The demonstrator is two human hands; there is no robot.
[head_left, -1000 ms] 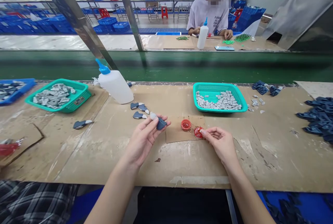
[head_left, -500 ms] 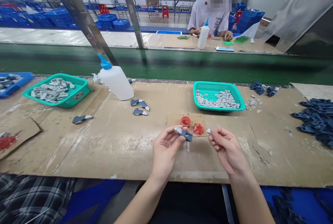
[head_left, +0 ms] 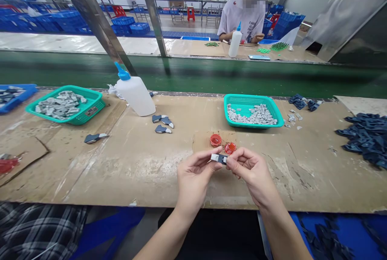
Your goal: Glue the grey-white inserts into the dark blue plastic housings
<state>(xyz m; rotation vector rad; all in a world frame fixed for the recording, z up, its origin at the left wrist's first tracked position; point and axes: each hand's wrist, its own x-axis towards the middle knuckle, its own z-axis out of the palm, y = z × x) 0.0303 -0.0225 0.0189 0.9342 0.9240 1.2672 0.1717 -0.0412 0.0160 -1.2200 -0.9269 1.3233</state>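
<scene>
Left hand (head_left: 193, 177) closed in a narrow thumb-and-finger hold on a dark-blue and pale-grey moulded piece (head_left: 220, 159), raised above the near-middle of the brown cardboard-covered bench (head_left: 145, 175); right hand (head_left: 255, 173) narrowly pinched on a small pale-grey chip (head_left: 225, 160) against the piece's right end; whether seated, cannot tell. Two round red cups (head_left: 215, 140) just beyond the hands; green perforated plastic basket (head_left: 250, 97) of pale-grey bits farther right; translucent white bottle (head_left: 137, 96) with blue nozzle far left, tilted.

The pale shirt (head_left: 245, 15) reads "FASH", "GLA"; the rest is unclear
</scene>
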